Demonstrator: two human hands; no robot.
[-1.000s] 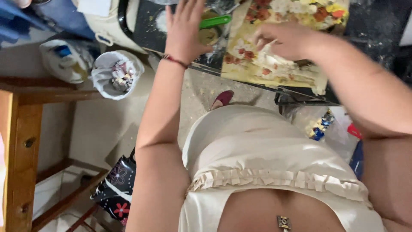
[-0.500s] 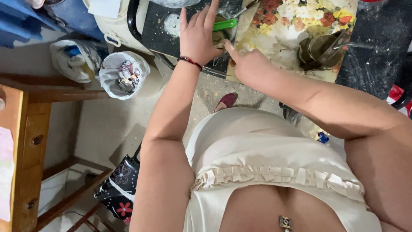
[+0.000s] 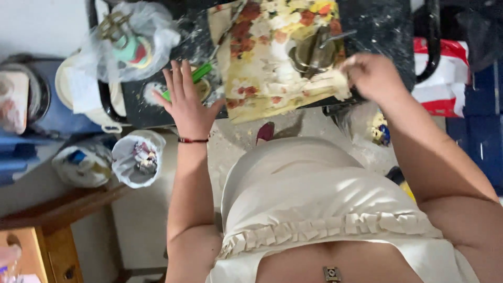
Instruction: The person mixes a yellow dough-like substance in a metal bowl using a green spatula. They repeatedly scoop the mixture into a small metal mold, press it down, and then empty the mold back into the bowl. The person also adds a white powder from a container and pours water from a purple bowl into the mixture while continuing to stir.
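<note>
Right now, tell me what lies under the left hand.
Under the left hand a green-handled tool lies on the dark flour-dusted table. The palm covers its lower handle and whatever else lies below.

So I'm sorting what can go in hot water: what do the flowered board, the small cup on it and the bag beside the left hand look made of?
The flowered board looks like glossy printed plastic or laminate; its picture surface shines. The small cup seems metal, grey with dull glints. The bag is thin clear plastic, crinkled and see-through.
</note>
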